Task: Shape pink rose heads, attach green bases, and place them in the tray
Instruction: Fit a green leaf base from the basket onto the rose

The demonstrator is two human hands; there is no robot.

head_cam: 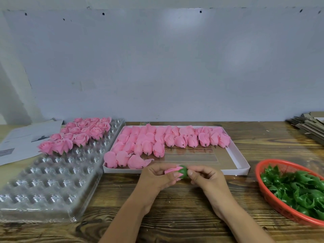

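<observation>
Pink rose head [171,170]: closed bud, petals wrapped tight, green base [183,173] capping one end. Lies roughly level, long axis side to side; petal tip toward the clear tray [52,186], base toward the red basket [273,195]. Held above the tabletop [175,216], just in front of the white box [175,170]. Left hand [156,178] curled around the petals; right hand [205,178] pinching the base.

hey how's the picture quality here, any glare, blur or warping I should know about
Head view: soft, even light with pale glare patches on the wall; bright glints on the clear plastic tray; wide-angle bending stretches the forearms at the bottom edge; the hands and the rose between them look slightly soft.
</observation>
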